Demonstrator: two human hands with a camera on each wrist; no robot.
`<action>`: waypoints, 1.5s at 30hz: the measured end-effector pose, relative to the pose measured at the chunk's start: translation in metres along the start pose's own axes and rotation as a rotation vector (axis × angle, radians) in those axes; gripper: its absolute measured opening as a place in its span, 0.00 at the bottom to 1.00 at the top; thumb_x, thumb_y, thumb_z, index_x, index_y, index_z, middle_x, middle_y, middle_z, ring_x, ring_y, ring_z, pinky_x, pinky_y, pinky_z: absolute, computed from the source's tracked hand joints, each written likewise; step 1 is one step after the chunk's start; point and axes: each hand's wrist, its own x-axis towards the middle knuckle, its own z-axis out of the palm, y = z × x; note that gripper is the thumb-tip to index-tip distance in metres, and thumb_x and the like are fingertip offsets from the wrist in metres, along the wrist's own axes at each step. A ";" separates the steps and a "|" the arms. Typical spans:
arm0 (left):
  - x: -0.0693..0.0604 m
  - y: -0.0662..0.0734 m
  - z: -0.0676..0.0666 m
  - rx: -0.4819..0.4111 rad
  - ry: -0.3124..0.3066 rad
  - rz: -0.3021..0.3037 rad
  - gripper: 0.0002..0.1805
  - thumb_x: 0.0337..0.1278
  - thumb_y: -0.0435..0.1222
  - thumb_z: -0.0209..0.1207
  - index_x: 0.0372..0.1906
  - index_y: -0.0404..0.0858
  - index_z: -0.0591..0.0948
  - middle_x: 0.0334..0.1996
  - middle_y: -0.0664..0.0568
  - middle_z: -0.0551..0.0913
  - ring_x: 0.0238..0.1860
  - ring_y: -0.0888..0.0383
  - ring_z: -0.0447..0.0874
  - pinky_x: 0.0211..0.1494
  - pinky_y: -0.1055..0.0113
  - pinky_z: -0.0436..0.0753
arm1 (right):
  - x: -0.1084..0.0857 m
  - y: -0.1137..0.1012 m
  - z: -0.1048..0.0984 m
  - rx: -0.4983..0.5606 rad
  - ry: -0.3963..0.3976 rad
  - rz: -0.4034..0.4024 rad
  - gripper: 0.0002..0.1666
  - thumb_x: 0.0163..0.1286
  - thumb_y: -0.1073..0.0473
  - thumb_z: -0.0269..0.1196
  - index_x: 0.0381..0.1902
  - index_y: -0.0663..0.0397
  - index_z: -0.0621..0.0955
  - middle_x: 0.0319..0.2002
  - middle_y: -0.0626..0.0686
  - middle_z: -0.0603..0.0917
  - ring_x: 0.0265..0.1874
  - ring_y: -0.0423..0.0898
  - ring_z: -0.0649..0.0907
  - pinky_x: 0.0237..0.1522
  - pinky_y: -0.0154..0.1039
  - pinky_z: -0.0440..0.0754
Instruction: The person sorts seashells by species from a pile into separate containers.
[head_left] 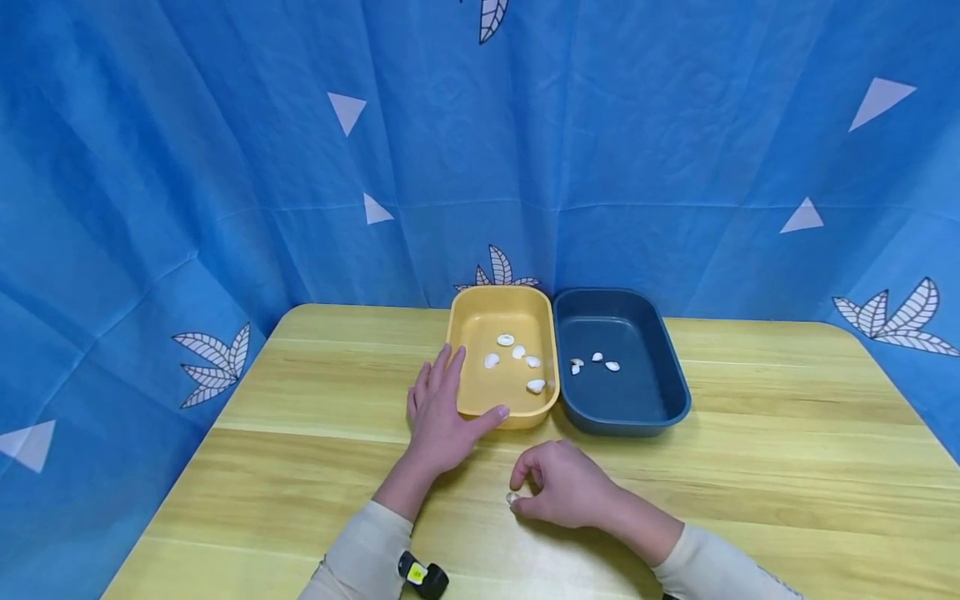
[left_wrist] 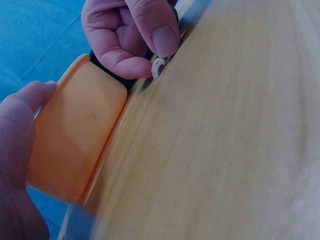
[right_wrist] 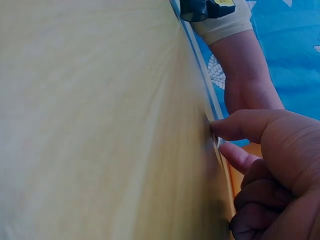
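Note:
My right hand [head_left: 566, 485] is over the table in front of the tubs, pinching a small ribbed seashell [left_wrist: 158, 68] between thumb and index finger. In the right wrist view the shell is mostly hidden by the fingertips. My left hand [head_left: 442, 423] rests against the near left corner of the yellow tub [head_left: 504, 418], its fingers straight along the side and its thumb at the front rim. Several white shells [head_left: 518, 352] lie inside that tub. A few smaller shells [head_left: 612, 367] lie in the dark blue tub [head_left: 622, 427], right beside the yellow one.
Both tubs stand near the back of the wooden table [head_left: 787, 450]. A blue patterned curtain [head_left: 637, 125] hangs behind the table and at its sides. A black device [head_left: 424, 575] with a yellow label is on my left wrist.

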 end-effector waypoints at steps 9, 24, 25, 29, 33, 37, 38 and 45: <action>0.000 -0.001 0.001 0.001 0.015 0.013 0.58 0.47 0.69 0.62 0.80 0.50 0.54 0.79 0.52 0.47 0.75 0.37 0.44 0.70 0.36 0.43 | 0.000 0.001 0.001 -0.009 0.003 -0.029 0.09 0.51 0.57 0.74 0.23 0.39 0.83 0.09 0.31 0.68 0.14 0.32 0.71 0.23 0.32 0.71; 0.001 -0.001 0.002 -0.004 0.023 0.019 0.58 0.47 0.70 0.61 0.80 0.50 0.54 0.79 0.53 0.47 0.75 0.38 0.44 0.70 0.36 0.43 | 0.001 0.001 0.003 0.016 -0.010 -0.044 0.06 0.53 0.59 0.73 0.27 0.42 0.85 0.10 0.32 0.68 0.14 0.31 0.70 0.22 0.32 0.71; 0.001 -0.002 0.002 -0.005 0.024 0.020 0.58 0.47 0.70 0.61 0.80 0.50 0.54 0.79 0.53 0.47 0.75 0.38 0.44 0.70 0.36 0.43 | 0.001 0.001 0.003 0.021 -0.017 -0.047 0.06 0.53 0.60 0.73 0.27 0.42 0.85 0.10 0.31 0.68 0.13 0.31 0.70 0.22 0.32 0.71; 0.001 -0.002 0.003 -0.007 0.028 0.026 0.58 0.47 0.70 0.61 0.80 0.49 0.54 0.79 0.52 0.48 0.75 0.37 0.44 0.71 0.37 0.43 | 0.001 0.001 0.003 0.040 -0.032 -0.052 0.07 0.53 0.61 0.72 0.27 0.42 0.85 0.10 0.32 0.68 0.13 0.31 0.70 0.21 0.31 0.71; 0.000 -0.003 0.003 -0.004 0.026 0.027 0.58 0.48 0.70 0.61 0.80 0.49 0.54 0.79 0.53 0.47 0.75 0.38 0.44 0.71 0.37 0.43 | 0.000 0.000 0.003 0.050 -0.033 -0.051 0.08 0.53 0.61 0.73 0.27 0.41 0.85 0.10 0.32 0.69 0.13 0.31 0.70 0.21 0.31 0.71; 0.000 -0.003 0.002 -0.005 0.021 0.025 0.58 0.48 0.70 0.61 0.80 0.50 0.54 0.79 0.53 0.47 0.75 0.37 0.44 0.70 0.37 0.43 | -0.001 0.000 0.003 0.062 -0.025 -0.055 0.07 0.54 0.61 0.73 0.27 0.42 0.85 0.10 0.33 0.69 0.13 0.31 0.70 0.21 0.31 0.71; 0.000 -0.003 0.002 -0.003 0.020 0.023 0.58 0.48 0.70 0.61 0.80 0.50 0.54 0.79 0.53 0.47 0.75 0.37 0.44 0.70 0.37 0.43 | -0.001 0.000 0.003 0.064 -0.021 -0.057 0.07 0.54 0.60 0.73 0.27 0.42 0.85 0.10 0.33 0.69 0.13 0.31 0.70 0.21 0.31 0.71; 0.000 -0.002 0.001 -0.002 0.012 0.013 0.58 0.48 0.70 0.61 0.80 0.50 0.53 0.79 0.54 0.46 0.75 0.38 0.44 0.71 0.37 0.43 | -0.004 -0.002 0.001 0.079 -0.017 -0.035 0.06 0.56 0.57 0.73 0.28 0.40 0.85 0.12 0.36 0.69 0.14 0.32 0.69 0.24 0.32 0.72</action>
